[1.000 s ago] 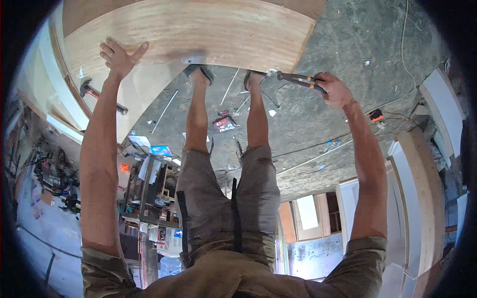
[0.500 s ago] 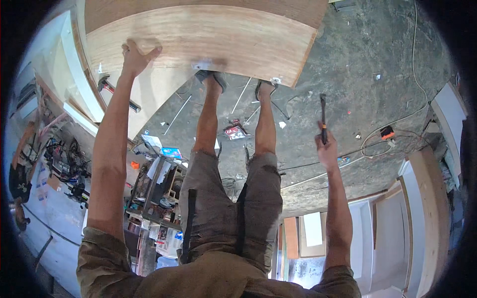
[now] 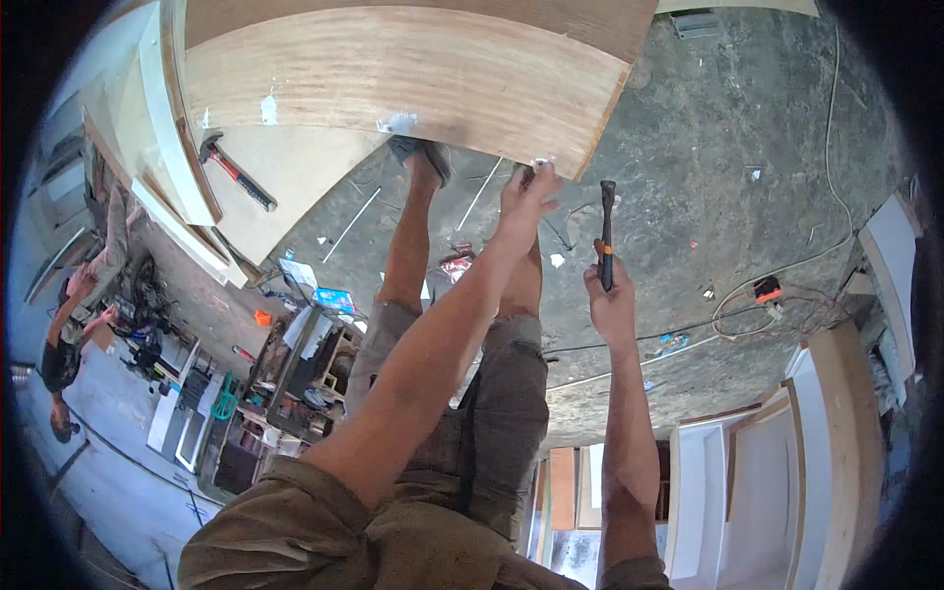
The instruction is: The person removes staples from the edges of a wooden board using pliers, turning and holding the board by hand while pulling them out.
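In my right hand (image 3: 612,300) is a hammer (image 3: 607,221) with a dark head and a black handle banded in orange, held upright over the floor. My left hand (image 3: 526,197) reaches across my body to the near right corner of a large light-wood panel (image 3: 393,69). Its fingers are bent together at the panel's edge, by a small white patch (image 3: 541,161); whatever they pinch is too small to make out. More white patches mark the panel's near edge. A second hammer (image 3: 238,173), red and black, lies on a pale board (image 3: 295,187) to the left.
Thin metal rods (image 3: 352,224) and scraps lie on the concrete floor (image 3: 728,147) around my feet. A cable (image 3: 834,177) runs down the right to an orange-and-black device (image 3: 767,289). Cabinet frames (image 3: 767,482) stand lower right. Another person (image 3: 84,305) is at the far left, near cluttered shelves.
My left hand has left the panel's left part and swung right to its near right corner. My right hand with the hammer has moved slightly left. The other person has come into fuller view.
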{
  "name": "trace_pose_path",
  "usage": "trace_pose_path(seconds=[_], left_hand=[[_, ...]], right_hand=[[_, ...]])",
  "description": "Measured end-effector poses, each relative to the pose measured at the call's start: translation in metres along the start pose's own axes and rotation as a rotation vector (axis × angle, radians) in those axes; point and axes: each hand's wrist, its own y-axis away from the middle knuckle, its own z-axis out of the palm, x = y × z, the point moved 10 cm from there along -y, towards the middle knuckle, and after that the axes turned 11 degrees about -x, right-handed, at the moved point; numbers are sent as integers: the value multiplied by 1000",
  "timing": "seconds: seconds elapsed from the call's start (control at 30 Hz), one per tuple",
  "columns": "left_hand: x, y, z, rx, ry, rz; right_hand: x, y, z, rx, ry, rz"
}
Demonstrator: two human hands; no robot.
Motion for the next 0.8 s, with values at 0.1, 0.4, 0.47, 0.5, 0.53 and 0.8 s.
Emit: trace_pose_path(seconds=[0.1, 0.4, 0.47, 0.5, 0.53, 0.8], left_hand=[[-8, -14, -7, 35, 152, 91], [-18, -30, -20, 0, 187, 183], [-14, -30, -22, 1, 114, 150], [-12, -32, -21, -4, 41, 109], [-7, -31, -22, -5, 44, 120], [13, -10, -77, -278, -536, 144]], right_hand=[[-2, 1, -1, -9, 4, -83], [-11, -13, -2, -104, -52, -20], [-38, -15, -2, -108, 60, -146], [-47, -16, -3, -109, 65, -156], [-59, -15, 2, -139, 159, -181], [-119, -19, 41, -118, 1040, 17]])
